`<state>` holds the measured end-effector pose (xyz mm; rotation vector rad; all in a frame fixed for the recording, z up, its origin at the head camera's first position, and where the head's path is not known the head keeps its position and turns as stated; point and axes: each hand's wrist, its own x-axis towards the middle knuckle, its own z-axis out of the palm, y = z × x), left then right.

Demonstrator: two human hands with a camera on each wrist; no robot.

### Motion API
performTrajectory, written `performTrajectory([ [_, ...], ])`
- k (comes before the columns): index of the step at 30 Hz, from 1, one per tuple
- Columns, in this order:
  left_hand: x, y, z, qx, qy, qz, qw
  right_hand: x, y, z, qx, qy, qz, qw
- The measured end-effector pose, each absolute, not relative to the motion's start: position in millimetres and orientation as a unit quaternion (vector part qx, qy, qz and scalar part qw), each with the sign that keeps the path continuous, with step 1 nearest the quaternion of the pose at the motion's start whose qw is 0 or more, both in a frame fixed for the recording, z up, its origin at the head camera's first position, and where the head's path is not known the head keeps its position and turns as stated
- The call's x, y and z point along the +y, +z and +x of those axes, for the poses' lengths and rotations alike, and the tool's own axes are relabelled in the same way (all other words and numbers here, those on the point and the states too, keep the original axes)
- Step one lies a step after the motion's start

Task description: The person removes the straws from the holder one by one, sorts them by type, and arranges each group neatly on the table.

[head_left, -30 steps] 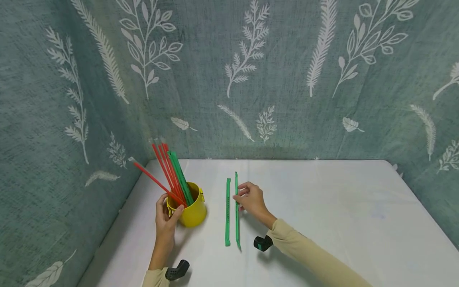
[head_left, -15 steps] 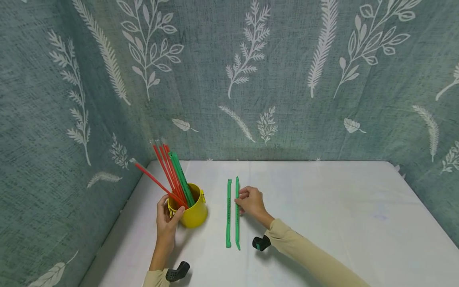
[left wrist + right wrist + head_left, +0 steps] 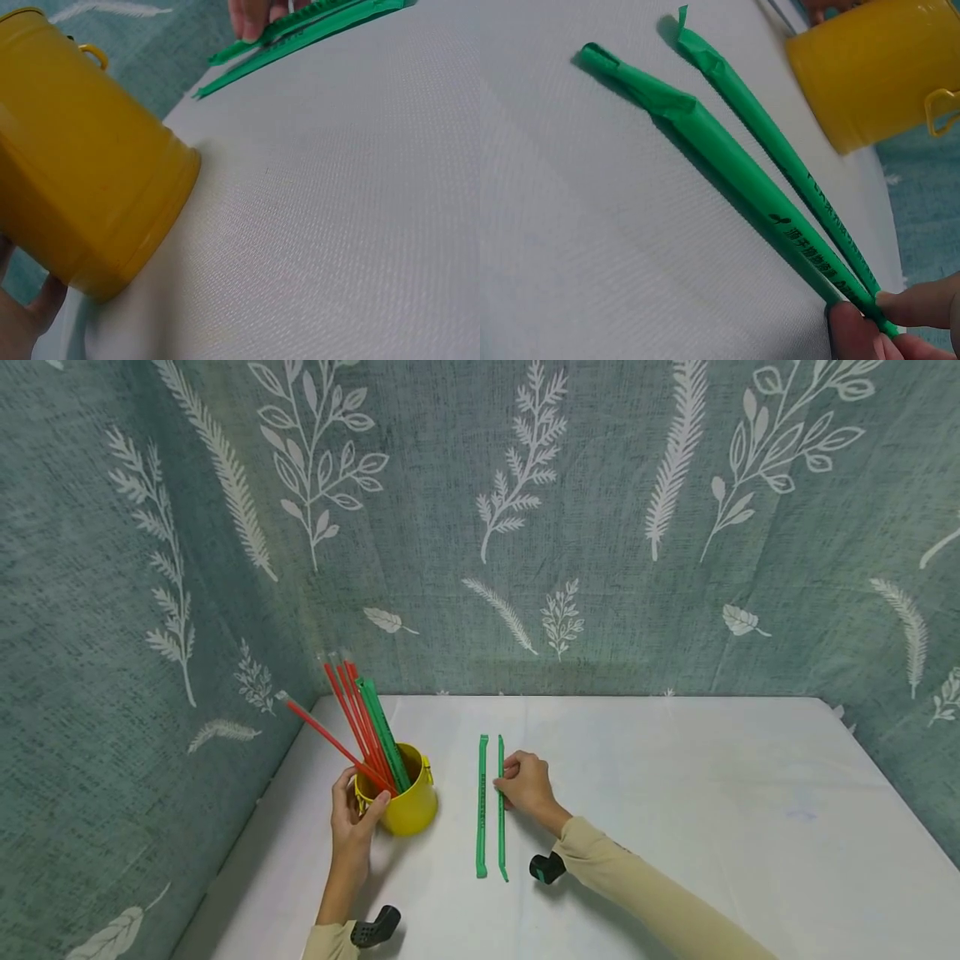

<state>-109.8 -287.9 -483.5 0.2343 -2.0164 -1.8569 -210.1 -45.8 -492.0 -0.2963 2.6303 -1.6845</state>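
Observation:
My left hand grips the left side of a small yellow bucket, thumb on the near rim and fingers behind. Several red straws in clear wrappers and several green paper-wrapped straws lean out of it to the left. With thumb and fingertips, my right hand pinches a green paper-wrapped straw around its middle. That straw lies close along the tabletop, nearly parallel to a second green wrapped straw on its left. Printed dark lettering shows on both wrappers in the right wrist view.
A white table spreads out under everything, wide to the right. Green cloth with white leaf prints hangs behind it and along the left. Black wrist cameras sit at both sleeves.
The straw in my right hand has come down and its far end has drawn nearer, so it lines up with the other straw. My left hand stays on the bucket.

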Motion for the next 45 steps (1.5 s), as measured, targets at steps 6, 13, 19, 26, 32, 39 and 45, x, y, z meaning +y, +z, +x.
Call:
performTrajectory([
  [6,-288,-484,-111,-0.718,-0.664,0.083,0.192,-45,-492,-212,0.833,-0.545,-0.094,-0.003],
  [13,-288,-484,-111,-0.721,-0.660,0.084,0.193,-43,-489,-214,0.837,-0.538,-0.100,0.011],
  [19,-288,-485,-112,-0.721,-0.662,0.082,0.191,-37,-482,-217,0.831,-0.546,-0.105,0.010],
  [26,-286,-484,-112,-0.722,-0.661,0.082,0.187,-35,-466,-216,0.820,-0.560,-0.119,0.008],
  [32,-286,-483,-109,-0.716,-0.665,0.086,0.195,-36,-452,-217,0.804,-0.579,-0.137,0.022],
  [39,-286,-482,-110,-0.715,-0.666,0.087,0.195,-39,-432,-218,0.802,-0.577,-0.152,0.012],
  [45,-285,-483,-111,-0.713,-0.667,0.087,0.198,-42,-420,-218,0.804,-0.571,-0.164,0.000],
])
